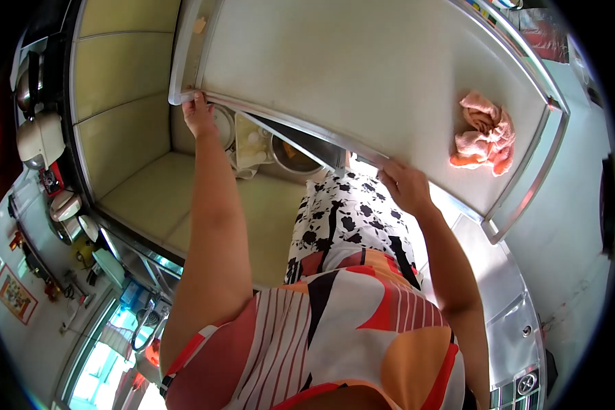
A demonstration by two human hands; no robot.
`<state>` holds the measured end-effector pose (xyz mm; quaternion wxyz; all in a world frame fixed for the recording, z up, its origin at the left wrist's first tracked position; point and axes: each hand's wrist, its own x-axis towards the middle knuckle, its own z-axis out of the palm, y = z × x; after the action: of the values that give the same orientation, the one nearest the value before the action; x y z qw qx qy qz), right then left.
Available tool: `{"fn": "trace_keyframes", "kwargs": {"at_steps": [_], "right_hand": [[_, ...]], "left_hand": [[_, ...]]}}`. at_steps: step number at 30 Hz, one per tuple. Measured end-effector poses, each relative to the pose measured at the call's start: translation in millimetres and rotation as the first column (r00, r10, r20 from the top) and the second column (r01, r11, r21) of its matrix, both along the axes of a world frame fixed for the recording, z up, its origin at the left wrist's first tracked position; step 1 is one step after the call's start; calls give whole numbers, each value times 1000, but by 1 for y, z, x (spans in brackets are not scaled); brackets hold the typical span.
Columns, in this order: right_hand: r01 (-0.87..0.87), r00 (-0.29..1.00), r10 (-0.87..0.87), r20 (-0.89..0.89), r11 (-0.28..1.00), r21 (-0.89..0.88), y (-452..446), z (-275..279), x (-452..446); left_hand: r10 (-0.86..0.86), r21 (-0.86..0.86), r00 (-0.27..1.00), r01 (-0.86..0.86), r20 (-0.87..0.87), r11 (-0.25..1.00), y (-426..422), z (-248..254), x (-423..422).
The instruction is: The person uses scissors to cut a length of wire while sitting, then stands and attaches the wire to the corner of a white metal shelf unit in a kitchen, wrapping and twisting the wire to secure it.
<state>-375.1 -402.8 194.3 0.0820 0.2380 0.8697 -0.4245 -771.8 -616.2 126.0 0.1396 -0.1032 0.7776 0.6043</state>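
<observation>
A large pale panel (335, 75) with a metal-edged frame spans the top of the view. My left hand (199, 116) grips its near left corner, with the thumb up along the edge. My right hand (404, 186) is closed on the near edge farther right, its fingertips partly hidden. A crumpled pink cloth (484, 133) lies on the panel toward the right, touched by neither hand. Under the near edge, a round white dish (221, 126), a light tray with pale items (254, 145) and a metal pot (292, 158) show partly.
Yellowish tiled surfaces (126, 75) line the left side, with a dark metal edge. Pots and a white appliance (41, 141) stand beyond it. A silver appliance (516, 335) is at lower right. My floral apron (348, 215) hangs close below the panel.
</observation>
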Motion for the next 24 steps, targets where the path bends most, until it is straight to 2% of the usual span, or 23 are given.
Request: {"fn": "trace_keyframes", "kwargs": {"at_steps": [1,4,7,8,11,12,14,16,18,22,24], "right_hand": [[-9,999,8,43,1000,14,3,0,-3],[-18,1000,19,-9,998,60,11,1,-9],[-42,999,43,-22,997,67,11,-1,-6],[-40,999,42,-28,998,53,10,-1,-6],[-37,997,39,-73,999,31,9,-1,-7],[-34,995,36,-92,999,28,8,-2,-7],[-37,985,27,-169,998,-60,5,4,-4],[-19,967,-25,-254,985,-170,-7,12,0],[47,967,-135,-217,928,-369,-28,29,8],[120,965,-222,-141,848,-516,-64,27,17],[127,964,-245,-102,764,-633,-60,22,20]], "left_hand": [[-14,-17,1000,14,9,1000,-5,1,0],[-88,43,995,86,38,995,-11,-1,-12],[107,11,994,-107,-6,994,16,28,-1],[100,94,995,-98,-11,991,17,32,-4],[310,110,923,-292,-229,950,48,49,2],[259,116,938,-238,-231,964,41,42,-6],[152,127,962,-125,-227,984,22,22,-24],[169,90,943,-149,-288,985,28,22,-26],[194,69,928,-182,-319,981,31,21,-27],[231,58,926,-224,-300,973,24,17,-32],[217,73,939,-205,-267,976,24,19,-33]]}}
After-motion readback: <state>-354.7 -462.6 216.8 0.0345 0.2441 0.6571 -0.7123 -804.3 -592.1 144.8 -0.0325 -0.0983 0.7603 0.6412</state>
